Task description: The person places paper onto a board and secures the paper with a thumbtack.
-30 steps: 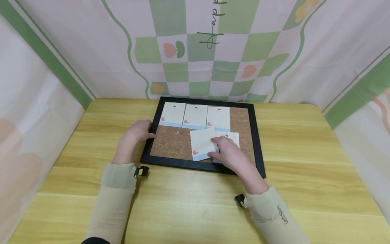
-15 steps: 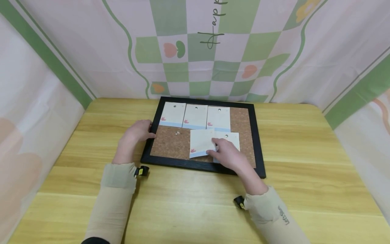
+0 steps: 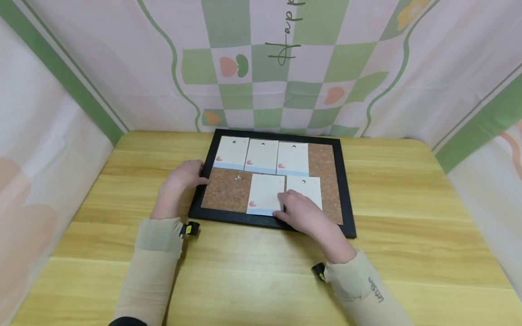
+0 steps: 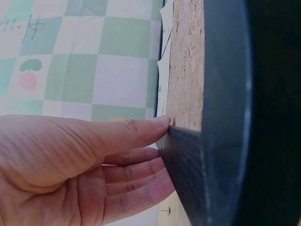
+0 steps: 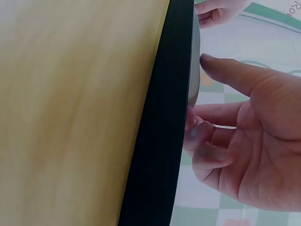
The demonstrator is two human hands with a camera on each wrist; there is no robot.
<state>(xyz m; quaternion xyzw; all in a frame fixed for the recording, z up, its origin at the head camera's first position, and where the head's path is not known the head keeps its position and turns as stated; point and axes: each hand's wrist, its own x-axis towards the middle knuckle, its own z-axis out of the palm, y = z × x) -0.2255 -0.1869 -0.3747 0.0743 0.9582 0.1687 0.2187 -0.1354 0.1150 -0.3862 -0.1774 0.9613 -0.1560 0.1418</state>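
A cork board (image 3: 226,192) in a black frame lies on the table. Near its lower middle, my right hand (image 3: 302,212) holds a white note sheet (image 3: 267,194) by the right edge and lower right corner. In the right wrist view the sheet bows slightly. No pin shows in it. A pinned note (image 3: 305,190) beside it is partly covered by my hand. My left hand (image 3: 183,175) grips the frame's left side, its thumb (image 4: 157,123) on the top edge and the other fingers along the outer side.
Three pinned notes (image 3: 262,156) form a row along the top of the board. A few small shiny tacks (image 3: 238,178) are on the cork at the left. A patterned curtain (image 3: 269,97) hangs behind the wooden table (image 3: 244,271).
My right hand has moved slightly left and toward me with the note sheet. The sheet was tilted over its pinned neighbour and now lies straighter beside it. My left hand has stayed put.
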